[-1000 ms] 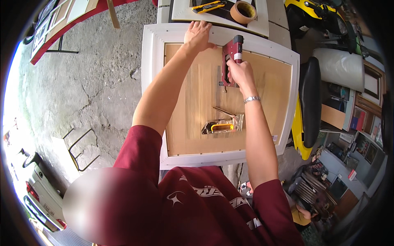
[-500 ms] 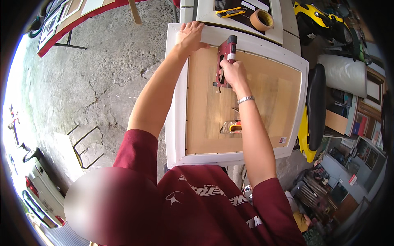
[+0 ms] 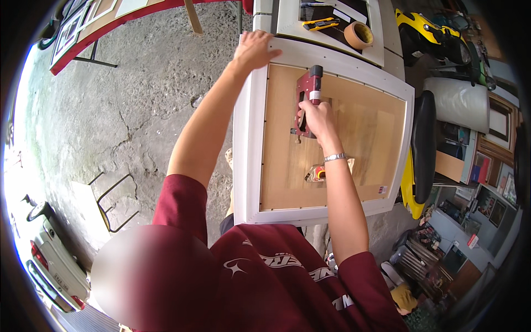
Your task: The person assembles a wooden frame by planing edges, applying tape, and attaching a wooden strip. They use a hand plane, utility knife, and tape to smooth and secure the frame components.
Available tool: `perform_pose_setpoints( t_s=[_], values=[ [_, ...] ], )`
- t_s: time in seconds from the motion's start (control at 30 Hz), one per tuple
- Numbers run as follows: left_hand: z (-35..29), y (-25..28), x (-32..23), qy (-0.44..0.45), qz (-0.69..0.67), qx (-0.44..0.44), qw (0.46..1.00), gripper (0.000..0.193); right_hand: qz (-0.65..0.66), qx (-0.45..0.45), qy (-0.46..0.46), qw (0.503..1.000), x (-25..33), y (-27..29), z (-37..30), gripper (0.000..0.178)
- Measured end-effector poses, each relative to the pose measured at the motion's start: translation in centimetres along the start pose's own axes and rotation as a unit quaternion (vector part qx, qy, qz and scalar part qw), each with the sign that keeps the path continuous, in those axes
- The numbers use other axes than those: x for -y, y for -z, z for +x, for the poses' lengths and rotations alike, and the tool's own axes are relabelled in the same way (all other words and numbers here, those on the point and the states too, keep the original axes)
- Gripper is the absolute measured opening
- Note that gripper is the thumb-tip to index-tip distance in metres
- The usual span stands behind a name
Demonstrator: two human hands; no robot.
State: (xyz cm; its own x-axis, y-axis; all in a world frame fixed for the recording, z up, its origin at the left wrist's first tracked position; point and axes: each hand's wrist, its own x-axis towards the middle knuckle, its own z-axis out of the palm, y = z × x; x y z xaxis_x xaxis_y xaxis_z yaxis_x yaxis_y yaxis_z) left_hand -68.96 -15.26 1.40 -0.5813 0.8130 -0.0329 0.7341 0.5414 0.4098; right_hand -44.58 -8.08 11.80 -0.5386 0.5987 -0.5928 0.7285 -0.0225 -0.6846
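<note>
A large white picture frame (image 3: 247, 149) lies face down before me, with a tan backing board (image 3: 282, 188) inside it. Small dark tabs line the board's edge. At the far left corner, my left hand (image 3: 255, 51) rests on the frame, fingers spread and holding nothing. My right hand (image 3: 319, 117) is wrapped round the handle of a dark red staple gun (image 3: 306, 87), over the far left part of the board. Close to my right forearm, a small clear packet with yellow and black on it (image 3: 316, 174) lies on the board, partly hidden by that arm.
Beyond the frame lies another white frame (image 3: 377, 39) bearing a yellow utility knife (image 3: 321, 24) and a roll of tan tape (image 3: 358, 35). A yellow motorbike with a black seat (image 3: 425, 146) stands close at right. A red-edged table (image 3: 119, 19) is far left, over concrete floor.
My right hand has drawn the staple gun nearer to me, away from the frame's far edge. My left hand has shifted toward the far left corner. The view has shifted slightly.
</note>
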Motion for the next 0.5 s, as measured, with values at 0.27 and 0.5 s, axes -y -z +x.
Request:
perform_pose_setpoints(
  t_s=[0.27, 0.5],
  values=[
    [-2.1, 1.0, 3.4, -0.004, -0.004, -0.058, 0.998, 0.066, -0.041, 0.007, 0.010, 0.999, 3.3, -5.8, 3.0, 0.027],
    [-1.8, 0.8, 2.9, 0.012, -0.024, -0.039, 0.999, 0.068, -0.099, -0.053, -0.036, 0.993, 5.7, -6.5, 3.0, 0.045]
  ],
)
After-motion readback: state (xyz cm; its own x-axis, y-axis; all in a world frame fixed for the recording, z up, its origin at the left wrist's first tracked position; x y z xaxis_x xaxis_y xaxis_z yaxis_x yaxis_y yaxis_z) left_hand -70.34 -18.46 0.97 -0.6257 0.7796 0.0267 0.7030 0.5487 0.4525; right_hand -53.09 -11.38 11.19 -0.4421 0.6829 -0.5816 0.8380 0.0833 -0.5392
